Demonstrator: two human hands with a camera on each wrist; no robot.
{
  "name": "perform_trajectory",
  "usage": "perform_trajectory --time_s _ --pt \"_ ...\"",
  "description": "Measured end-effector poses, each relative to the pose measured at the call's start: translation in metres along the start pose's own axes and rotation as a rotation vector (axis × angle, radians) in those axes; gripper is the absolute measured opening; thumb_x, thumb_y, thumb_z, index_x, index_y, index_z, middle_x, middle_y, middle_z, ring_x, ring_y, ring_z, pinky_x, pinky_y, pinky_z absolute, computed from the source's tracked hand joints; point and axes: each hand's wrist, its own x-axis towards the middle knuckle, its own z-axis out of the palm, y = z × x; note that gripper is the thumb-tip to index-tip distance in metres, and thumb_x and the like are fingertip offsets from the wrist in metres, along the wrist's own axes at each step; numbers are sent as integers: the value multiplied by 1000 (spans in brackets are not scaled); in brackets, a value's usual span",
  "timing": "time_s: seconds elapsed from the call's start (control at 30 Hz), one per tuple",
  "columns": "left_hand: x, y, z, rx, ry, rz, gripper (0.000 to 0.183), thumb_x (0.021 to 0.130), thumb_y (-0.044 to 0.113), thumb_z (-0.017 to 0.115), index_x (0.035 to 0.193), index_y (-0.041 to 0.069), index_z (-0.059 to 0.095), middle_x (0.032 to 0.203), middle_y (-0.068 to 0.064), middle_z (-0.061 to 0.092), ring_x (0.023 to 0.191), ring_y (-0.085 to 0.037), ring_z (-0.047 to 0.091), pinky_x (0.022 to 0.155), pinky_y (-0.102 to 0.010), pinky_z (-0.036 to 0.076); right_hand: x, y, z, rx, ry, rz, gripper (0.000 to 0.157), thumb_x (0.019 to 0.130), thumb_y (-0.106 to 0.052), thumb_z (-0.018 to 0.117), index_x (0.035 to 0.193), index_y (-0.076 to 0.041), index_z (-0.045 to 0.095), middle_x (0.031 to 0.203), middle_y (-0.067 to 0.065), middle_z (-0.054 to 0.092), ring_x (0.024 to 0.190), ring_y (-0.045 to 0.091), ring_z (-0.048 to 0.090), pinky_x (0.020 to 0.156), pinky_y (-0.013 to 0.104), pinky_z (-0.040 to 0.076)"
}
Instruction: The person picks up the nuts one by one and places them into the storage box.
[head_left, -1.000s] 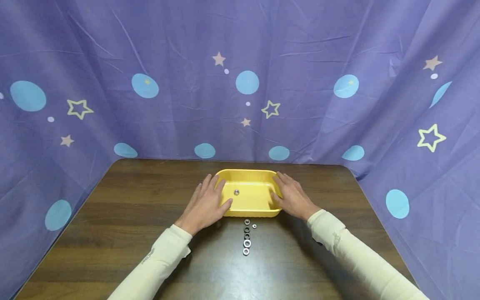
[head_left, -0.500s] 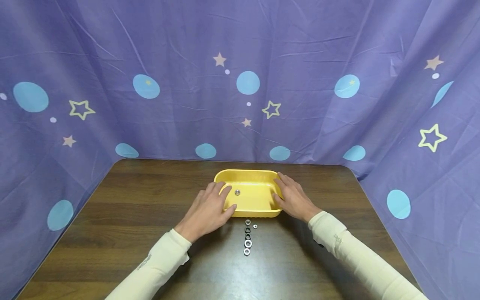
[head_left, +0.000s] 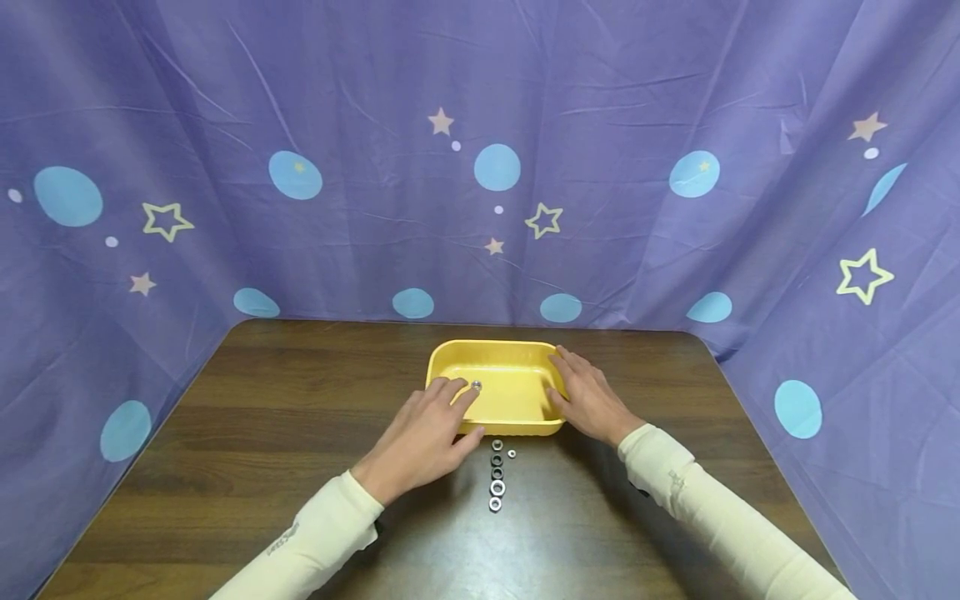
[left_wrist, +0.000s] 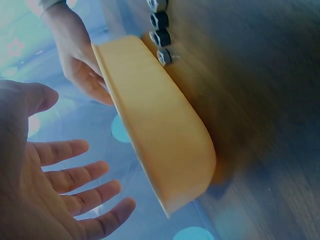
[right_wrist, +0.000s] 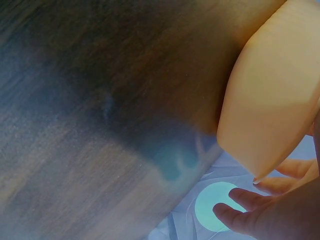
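No grip in the left hand (head_left: 422, 433), uncertain in the right hand (head_left: 592, 398); steady the yellow tray (head_left: 517, 429) from both ends.

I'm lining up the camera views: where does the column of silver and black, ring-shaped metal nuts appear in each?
Head: the column of nuts sits low, near centre, in front of the yellow, round-cornered tray.
Left wrist: top middle, cut by the upper edge.
Right wrist: not in it.
Shared landmark: the tray.
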Motion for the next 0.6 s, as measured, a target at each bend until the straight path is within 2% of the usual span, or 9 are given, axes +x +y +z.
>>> perform_trajectory --time_s 0.27,0.47,0.6 --pt "-3 14 -1 6 -38 34 51 103 44 72 138 7 71 148 -18 66 133 -38 62 97 -56 60 0 1 1 8 9 0 64 106 -18 69 159 10 47 168 35 41 152 55 44 123 70 36" --pt "-10 21 3 2 -19 71 47 102 41 73 135 7 73 136 -12 71 126 -31 65 96 -50 60 -1 1 1 17 9 4 64 105 -18 69 159 10 47 169 33 40 152 55 44 122 71 36" --pt "-15 26 7 11 -33 98 45 103 42 73 134 10 73 132 -9 71 122 -28 65 94 -48 60 -1 1 2 11 20 -2 63 105 -17 68 158 10 48 168 34 41 152 55 45 122 71 37"
